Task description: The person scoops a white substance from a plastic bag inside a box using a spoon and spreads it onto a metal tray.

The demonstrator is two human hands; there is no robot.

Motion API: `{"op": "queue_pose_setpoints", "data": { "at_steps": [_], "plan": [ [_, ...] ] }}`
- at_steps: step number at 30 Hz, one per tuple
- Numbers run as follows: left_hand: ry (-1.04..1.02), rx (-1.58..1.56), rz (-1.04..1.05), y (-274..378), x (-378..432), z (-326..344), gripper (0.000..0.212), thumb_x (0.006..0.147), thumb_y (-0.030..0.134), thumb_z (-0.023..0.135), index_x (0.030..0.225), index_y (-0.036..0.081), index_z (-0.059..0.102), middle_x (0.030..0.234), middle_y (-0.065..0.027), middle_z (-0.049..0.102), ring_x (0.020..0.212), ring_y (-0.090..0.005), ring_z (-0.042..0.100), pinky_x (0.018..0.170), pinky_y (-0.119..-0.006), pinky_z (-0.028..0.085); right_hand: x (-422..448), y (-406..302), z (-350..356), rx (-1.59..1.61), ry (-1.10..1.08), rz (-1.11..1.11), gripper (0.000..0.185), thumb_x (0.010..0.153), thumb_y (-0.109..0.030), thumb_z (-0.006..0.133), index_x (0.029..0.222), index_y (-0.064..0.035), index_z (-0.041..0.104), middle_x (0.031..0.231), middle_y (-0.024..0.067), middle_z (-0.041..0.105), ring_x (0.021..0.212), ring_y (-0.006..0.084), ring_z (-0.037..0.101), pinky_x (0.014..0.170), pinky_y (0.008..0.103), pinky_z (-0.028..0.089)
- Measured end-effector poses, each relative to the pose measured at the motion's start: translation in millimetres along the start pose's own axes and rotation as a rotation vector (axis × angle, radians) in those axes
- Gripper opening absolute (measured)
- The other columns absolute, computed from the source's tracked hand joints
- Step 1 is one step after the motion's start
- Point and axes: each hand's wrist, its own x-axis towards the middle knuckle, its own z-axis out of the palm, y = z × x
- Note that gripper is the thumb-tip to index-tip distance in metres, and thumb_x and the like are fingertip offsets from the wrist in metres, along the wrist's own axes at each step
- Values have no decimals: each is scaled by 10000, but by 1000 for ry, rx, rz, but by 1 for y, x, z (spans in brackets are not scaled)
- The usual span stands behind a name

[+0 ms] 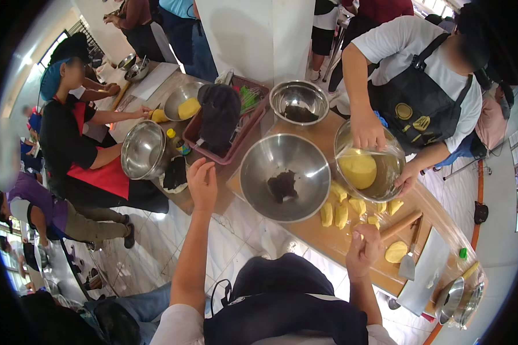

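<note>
My left hand is raised at the table's left edge, its fingers loosely curled with nothing seen in them. Over the near table edge is my right hand, fingers bent inward; a bit of yellow shows at its fingertips, too small to name. Between the hands, farther off, a large steel bowl holds a dark brown filling. Several yellow dough pieces lie right of that bowl. Beside my right hand are a wooden rolling pin, a flattened dough round and a metal spatula.
Across the table a co-worker's hands hold plastic film over a steel bowl with yellow dough. A smaller bowl and a red basket stand at the back. Left, another co-worker handles dough near a bowl. A metal sheet lies right.
</note>
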Motion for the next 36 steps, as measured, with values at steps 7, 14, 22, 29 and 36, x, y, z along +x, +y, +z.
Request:
{"op": "queue_pose_setpoints", "data": {
  "at_steps": [7, 14, 22, 29, 36],
  "plan": [
    [-300, 309, 176, -56, 48, 46, 194, 665, 133, 606, 855, 136, 644, 1149, -141, 441, 1049, -331, 402, 852, -427, 340, 62, -20, 56, 191, -76, -238, 220, 648, 68, 554, 853, -5, 522, 710, 107, 532, 602, 238, 521, 544, 304, 422],
    [-523, 479, 234, -116, 84, 96, 263, 644, 114, 584, 893, 182, 637, 1199, -121, 412, 1081, -326, 386, 843, -450, 342, 75, -41, 108, 52, -15, -132, 226, 639, 80, 545, 849, -1, 527, 711, 109, 527, 597, 232, 510, 546, 300, 419],
    [-367, 83, 155, -180, 171, 98, 203, 655, 3, 493, 821, 46, 602, 857, -162, 565, 811, -321, 529, 728, -374, 420, 102, -77, 189, -23, 24, 33, 148, 673, 58, 550, 813, 11, 545, 711, 117, 542, 604, 224, 512, 548, 288, 412],
    [-275, -63, -13, -194, 222, 87, 176, 677, 29, 467, 793, 13, 598, 821, -160, 573, 806, -319, 536, 731, -365, 420, 178, -78, 276, -94, -346, 170, 84, 714, -64, 551, 793, -37, 560, 689, 132, 529, 684, 288, 545, 602, 359, 435],
    [-879, 237, 108, -181, 171, 88, 440, 621, 303, 634, 953, 27, 548, 988, -192, 490, 920, -329, 494, 768, -393, 422, 201, -12, 394, -368, -808, 222, 144, 642, -83, 528, 745, -19, 606, 734, 168, 586, 720, 328, 574, 634, 398, 456]
  ]
}}
